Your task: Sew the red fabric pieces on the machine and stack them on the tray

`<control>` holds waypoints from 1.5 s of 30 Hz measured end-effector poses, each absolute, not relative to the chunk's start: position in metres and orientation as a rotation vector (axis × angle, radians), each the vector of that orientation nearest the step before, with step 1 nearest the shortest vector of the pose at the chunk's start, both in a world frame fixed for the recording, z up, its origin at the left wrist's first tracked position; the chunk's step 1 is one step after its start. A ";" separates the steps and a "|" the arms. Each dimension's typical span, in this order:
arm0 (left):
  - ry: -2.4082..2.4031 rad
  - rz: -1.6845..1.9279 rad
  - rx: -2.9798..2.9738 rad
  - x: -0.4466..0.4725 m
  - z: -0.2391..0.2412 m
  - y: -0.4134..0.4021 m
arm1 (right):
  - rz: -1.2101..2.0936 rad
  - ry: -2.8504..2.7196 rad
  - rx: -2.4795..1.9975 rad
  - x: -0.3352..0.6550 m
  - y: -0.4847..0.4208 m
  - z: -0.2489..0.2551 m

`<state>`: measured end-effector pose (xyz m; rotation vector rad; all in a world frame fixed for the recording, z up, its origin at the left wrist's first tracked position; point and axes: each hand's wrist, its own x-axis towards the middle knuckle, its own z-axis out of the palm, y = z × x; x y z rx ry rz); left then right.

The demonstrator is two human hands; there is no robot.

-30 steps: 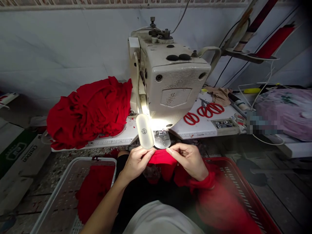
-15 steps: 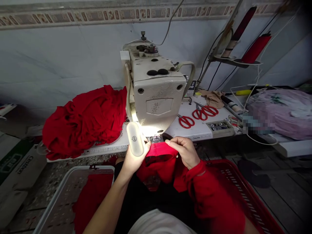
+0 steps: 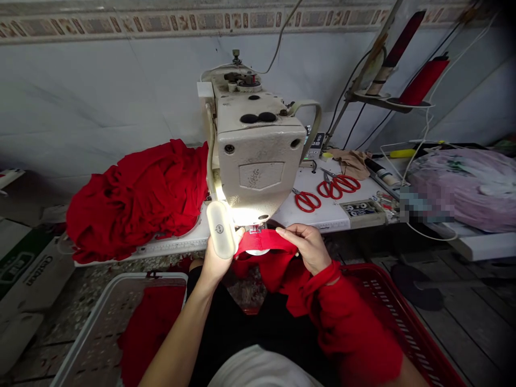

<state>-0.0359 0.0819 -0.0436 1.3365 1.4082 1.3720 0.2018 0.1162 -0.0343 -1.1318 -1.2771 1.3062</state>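
A band of red fabric (image 3: 262,240) lies under the presser foot of the sewing machine (image 3: 260,166), stretched between my two hands. My left hand (image 3: 220,258) grips its left end, partly hidden behind the oval lamp (image 3: 222,230). At the right end, my right hand (image 3: 308,246) pinches the band between thumb and fingers. More of the red cloth hangs below toward my lap. Red fabric (image 3: 355,328) is also wrapped around my right forearm.
A heap of red cloth (image 3: 141,199) rests left of the machine. Red-handled scissors (image 3: 307,201) and a parts tray (image 3: 363,211) lie to the right. Below stand a white basket (image 3: 116,277) and a red basket (image 3: 397,298). Thread cones (image 3: 425,80) stand at upper right.
My left hand has shifted slightly left, and the band is now stretched wider and flatter under the foot. The cloth hanging below has moved a little to the right.
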 end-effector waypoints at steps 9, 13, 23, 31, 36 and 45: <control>1.433 0.918 1.670 -0.073 -0.120 0.006 | 1.352 -1.459 -1.212 0.227 0.087 -0.040; 1.242 0.587 1.951 -0.046 -0.148 -0.035 | 1.634 -1.819 -0.882 0.196 0.051 -0.029; 1.205 0.716 1.577 -0.050 -0.109 -0.021 | 1.118 -2.563 -1.008 0.173 0.040 -0.057; 1.020 0.489 1.303 -0.120 -0.080 -0.001 | 1.498 -2.260 -0.838 0.249 0.089 -0.041; 0.855 0.557 1.273 -0.108 -0.057 0.005 | 1.066 -2.234 -1.264 0.240 0.099 -0.063; 1.144 0.565 1.525 -0.039 -0.032 0.016 | 1.595 -2.138 -0.803 0.183 0.067 -0.046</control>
